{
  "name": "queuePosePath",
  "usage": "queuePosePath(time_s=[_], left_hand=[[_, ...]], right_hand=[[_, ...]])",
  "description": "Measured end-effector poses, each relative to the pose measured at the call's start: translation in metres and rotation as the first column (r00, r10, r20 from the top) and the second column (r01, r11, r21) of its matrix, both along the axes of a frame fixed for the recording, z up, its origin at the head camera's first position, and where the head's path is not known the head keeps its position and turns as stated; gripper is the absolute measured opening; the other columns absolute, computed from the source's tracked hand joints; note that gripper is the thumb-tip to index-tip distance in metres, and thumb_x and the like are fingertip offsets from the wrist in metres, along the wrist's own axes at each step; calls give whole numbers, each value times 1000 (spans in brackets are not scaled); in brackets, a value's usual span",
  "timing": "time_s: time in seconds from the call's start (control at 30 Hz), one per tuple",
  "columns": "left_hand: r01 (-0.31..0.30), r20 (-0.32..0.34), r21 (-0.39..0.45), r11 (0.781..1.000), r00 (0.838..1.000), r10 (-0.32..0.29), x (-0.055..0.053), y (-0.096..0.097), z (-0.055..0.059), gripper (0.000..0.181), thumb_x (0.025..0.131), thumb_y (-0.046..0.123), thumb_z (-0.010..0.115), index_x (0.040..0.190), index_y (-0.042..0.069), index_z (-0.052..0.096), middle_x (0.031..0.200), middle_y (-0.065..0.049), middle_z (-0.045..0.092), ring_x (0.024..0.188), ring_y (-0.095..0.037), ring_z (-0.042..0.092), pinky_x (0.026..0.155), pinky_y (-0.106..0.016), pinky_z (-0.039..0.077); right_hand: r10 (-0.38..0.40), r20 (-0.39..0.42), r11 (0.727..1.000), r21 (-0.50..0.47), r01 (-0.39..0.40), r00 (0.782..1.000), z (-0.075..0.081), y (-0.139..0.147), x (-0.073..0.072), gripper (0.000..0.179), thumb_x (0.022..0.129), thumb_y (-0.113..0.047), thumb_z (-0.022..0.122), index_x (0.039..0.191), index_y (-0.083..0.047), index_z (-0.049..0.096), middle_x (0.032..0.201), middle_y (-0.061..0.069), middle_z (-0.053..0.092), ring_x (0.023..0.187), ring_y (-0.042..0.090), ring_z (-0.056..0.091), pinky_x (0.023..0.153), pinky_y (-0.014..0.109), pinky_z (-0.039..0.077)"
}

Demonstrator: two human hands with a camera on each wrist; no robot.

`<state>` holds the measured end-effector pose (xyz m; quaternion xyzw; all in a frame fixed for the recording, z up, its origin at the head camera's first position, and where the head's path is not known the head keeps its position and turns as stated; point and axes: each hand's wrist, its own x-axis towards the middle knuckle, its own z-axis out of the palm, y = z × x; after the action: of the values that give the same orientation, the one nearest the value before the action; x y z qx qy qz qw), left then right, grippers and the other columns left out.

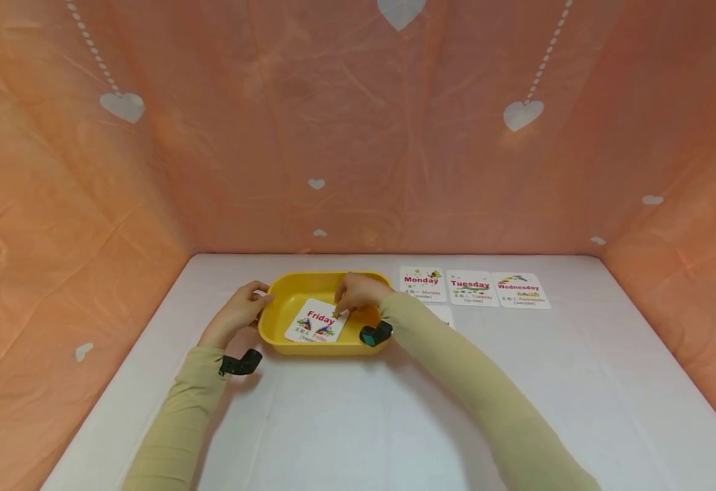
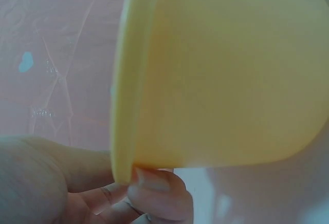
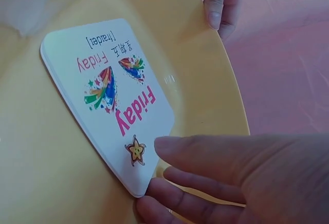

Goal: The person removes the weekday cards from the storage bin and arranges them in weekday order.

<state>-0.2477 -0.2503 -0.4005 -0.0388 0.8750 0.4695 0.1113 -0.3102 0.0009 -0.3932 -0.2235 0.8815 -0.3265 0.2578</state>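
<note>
A yellow plastic tray (image 1: 284, 292) lies on the white table, with a white card printed "Friday" (image 1: 316, 322) inside it. My left hand (image 1: 239, 312) pinches the tray's left rim; in the left wrist view the thumb is on one side of the rim and curled fingers on the other. My right hand (image 1: 361, 292) reaches into the tray and pinches the Friday card at its upper right corner, by the printed star. In the right wrist view the thumb is over the corner and the fingers are at the card's edge.
Right of the tray, cards reading Monday (image 1: 422, 284), Tuesday (image 1: 471, 288) and Wednesday (image 1: 522, 290) lie in a row. Below Monday, another card (image 1: 442, 315) is mostly hidden by the right sleeve. An orange cloth (image 1: 358, 204) with white hearts rises behind the table (image 1: 333, 423).
</note>
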Motion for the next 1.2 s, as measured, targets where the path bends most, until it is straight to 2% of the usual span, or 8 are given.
queuePosePath(time_s=[0.47,0.67,0.83,1.03,1.2], left_hand=[[-4,7,7,1000,1000,3,0,1,-1,35,102,16,46,130,-5,41,91,-16,53,67,-19,54,58,-30,51],[-7,7,-5,1000,1000,7,0,1,-1,34,102,16,45,130,-4,41,91,-16,53,68,-19,54,59,-29,51],[-9,6,-14,1000,1000,9,1,1,0,35,102,16,46,130,-4,41,90,-16,52,69,-20,54,59,-29,51],[-12,11,-9,1000,1000,12,0,2,0,35,102,16,46,130,-4,41,92,-18,52,71,-22,54,58,-29,50],[-14,9,-7,1000,1000,14,0,1,-1,34,102,16,46,130,-3,41,93,-18,52,71,-22,54,60,-28,51]], right_hand=[[48,86,999,-30,-45,995,-2,-1,0,11,83,-3,72,90,4,67,64,2,54,61,14,47,60,25,40],[58,69,998,7,-59,996,-1,1,-2,16,83,-5,73,96,2,68,74,1,58,68,15,50,68,28,45],[63,61,997,29,-65,996,0,2,-4,19,82,-7,74,98,0,66,84,2,60,72,15,51,67,24,42],[84,95,996,2,-84,992,3,3,-5,16,83,-1,69,96,0,60,83,4,56,73,16,49,64,23,39],[88,85,996,-17,-87,992,4,5,-7,21,84,0,67,102,-3,56,88,6,55,72,16,52,64,24,42]])
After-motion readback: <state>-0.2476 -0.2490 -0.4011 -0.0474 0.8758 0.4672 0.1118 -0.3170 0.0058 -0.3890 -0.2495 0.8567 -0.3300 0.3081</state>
